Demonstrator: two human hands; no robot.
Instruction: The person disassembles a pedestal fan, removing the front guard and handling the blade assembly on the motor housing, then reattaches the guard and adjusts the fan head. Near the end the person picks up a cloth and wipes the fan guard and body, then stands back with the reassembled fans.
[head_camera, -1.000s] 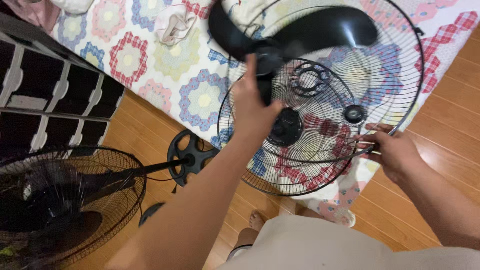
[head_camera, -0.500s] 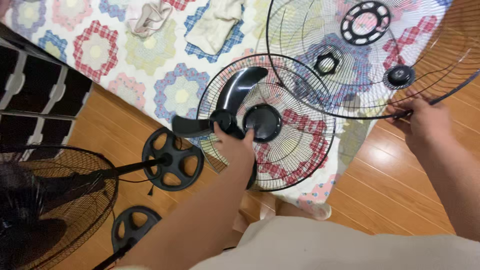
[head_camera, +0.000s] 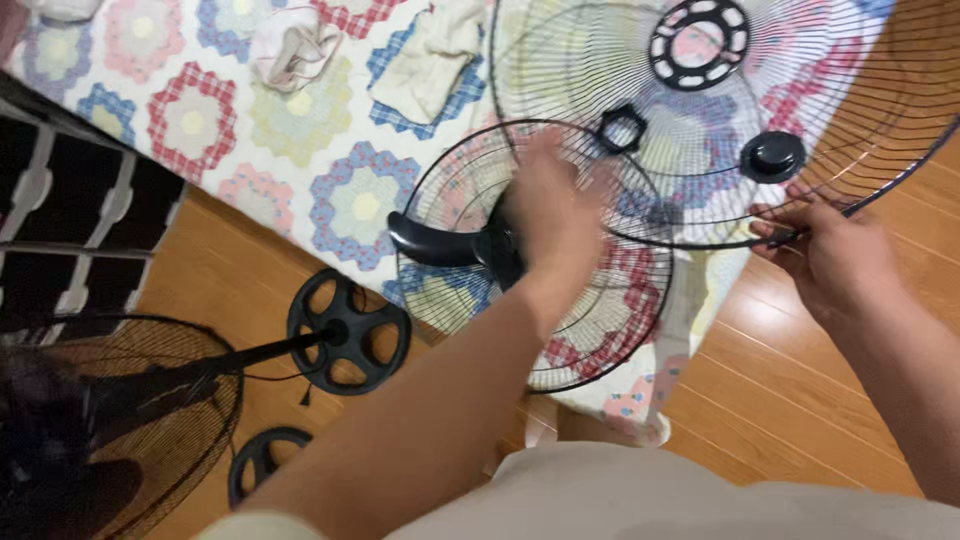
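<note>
Your left hand (head_camera: 555, 215) lay on the hub of the black fan blade (head_camera: 440, 243), blurred, so I could not tell whether the fingers were closed on it or only resting there. One blade stuck out to the left from under your palm. The blade sat in the smaller wire grille (head_camera: 470, 180), which lay on the patchwork quilt (head_camera: 200, 120) at the bed's edge.

Your right hand (head_camera: 830, 255) pinched the rim of the larger wire grille (head_camera: 900, 110), fingers closed narrowly on the wire at its lower edge. That grille overlapped the smaller one's upper right part.

On the wood floor (head_camera: 780, 390) to the left lay a black round fan base (head_camera: 348, 330).
</note>
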